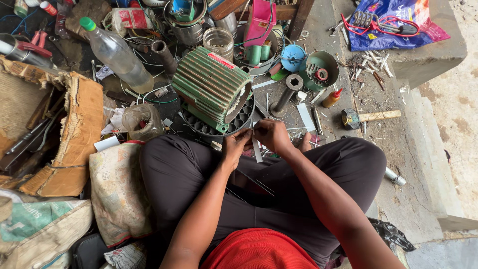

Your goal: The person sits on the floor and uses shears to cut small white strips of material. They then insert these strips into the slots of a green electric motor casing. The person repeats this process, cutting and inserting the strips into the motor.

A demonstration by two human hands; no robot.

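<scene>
I sit cross-legged in dark trousers on the floor. My left hand (pixel 234 145) and my right hand (pixel 270 134) meet just in front of a green ribbed motor housing (pixel 210 84) that lies tilted on a dark round slotted ring (pixel 219 127). Both hands pinch a narrow pale strip (pixel 256 147) that hangs down between them. More pale strips (pixel 304 115) lie on the floor beside my right hand.
A clear plastic bottle with a green cap (pixel 118 56), a glass jar (pixel 142 121), a torn cardboard box (pixel 74 134), a hammer (pixel 368 117), a small orange glue bottle (pixel 331 98), a teal cup (pixel 321 69) and a blue bag (pixel 393 22) surround me. A concrete step runs along the right.
</scene>
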